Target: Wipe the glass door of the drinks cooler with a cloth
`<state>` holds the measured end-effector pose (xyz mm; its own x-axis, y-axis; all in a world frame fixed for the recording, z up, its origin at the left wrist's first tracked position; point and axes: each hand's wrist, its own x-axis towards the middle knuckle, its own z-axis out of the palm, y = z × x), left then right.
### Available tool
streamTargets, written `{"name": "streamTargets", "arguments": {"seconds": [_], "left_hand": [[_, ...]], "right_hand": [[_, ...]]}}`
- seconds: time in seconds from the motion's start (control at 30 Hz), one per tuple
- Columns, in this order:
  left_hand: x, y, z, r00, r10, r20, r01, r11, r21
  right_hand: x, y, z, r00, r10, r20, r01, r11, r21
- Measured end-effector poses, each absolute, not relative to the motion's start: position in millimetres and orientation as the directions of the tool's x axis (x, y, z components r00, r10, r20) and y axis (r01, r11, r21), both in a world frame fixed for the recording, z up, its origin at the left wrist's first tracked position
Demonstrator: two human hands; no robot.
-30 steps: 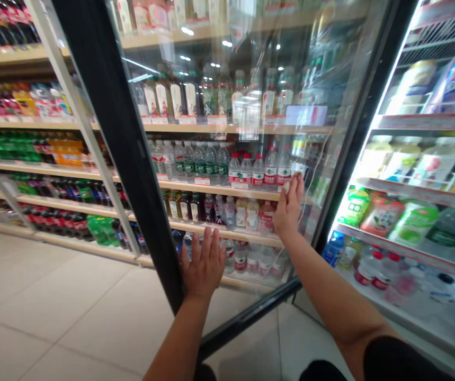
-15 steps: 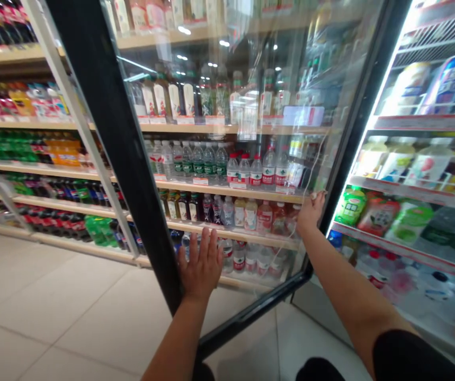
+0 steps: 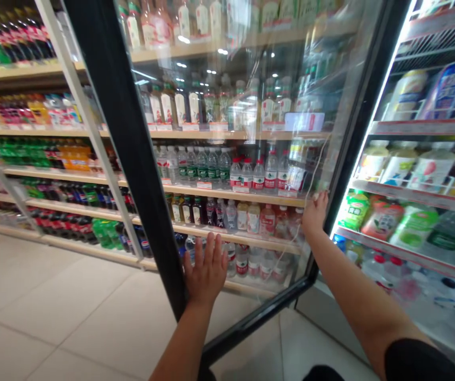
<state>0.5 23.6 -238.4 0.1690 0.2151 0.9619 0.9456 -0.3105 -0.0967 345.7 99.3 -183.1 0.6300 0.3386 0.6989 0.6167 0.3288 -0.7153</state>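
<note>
A glass cooler door (image 3: pixel 237 320) with a black frame stands swung open in front of me. My left hand (image 3: pixel 206 267) lies flat with its fingers stretched up, at the lower part of the glass beside the frame's left bar. Farther right, my right hand (image 3: pixel 313 214) is at the glass close to the door's right bar. Its fingers are bent together; whatever may be in them is too small to make out. A thin white cord (image 3: pixel 319 159) shows near that hand, either on the glass or mirrored in it.
Right of the door is the lit cooler (image 3: pixel 418 188), with bottles and pouches on its racks. Behind the glass and at left stand wooden shelves (image 3: pixel 58 173) of bottled drinks. Light floor tiles (image 3: pixel 72 296) lie below. A bright rectangle (image 3: pixel 304 121) shows in the glass.
The view has shifted slightly, so the shelves and door sit a little farther right and lower. Both hands keep their places at the door.
</note>
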Motion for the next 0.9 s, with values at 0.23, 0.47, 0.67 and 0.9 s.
{"name": "streamTargets", "arguments": {"seconds": [0.23,0.47,0.67,0.9], "left_hand": [[0.1,22.8,-234.7,0.198,0.183,0.963,0.957,-0.248,-0.150],[-0.1,21.1,-235.1,0.183,0.213,0.960,0.950,-0.291,-0.116],[1.6,18.8,-231.6,0.173,0.208,0.963,0.962,-0.245,-0.120],[0.9,18.5,-231.6,0.203,0.193,0.960,0.964,-0.209,-0.162]], "right_hand": [[297.3,88.0,-182.5,0.584,0.315,0.748,0.652,0.368,-0.664],[241.4,70.9,-166.4,0.247,0.237,0.940,0.797,0.501,-0.336],[200.5,57.1,-188.7,0.129,0.206,0.970,0.817,0.533,-0.222],[169.0,50.7,-156.4,0.025,0.149,0.989,0.787,0.607,-0.111]]}}
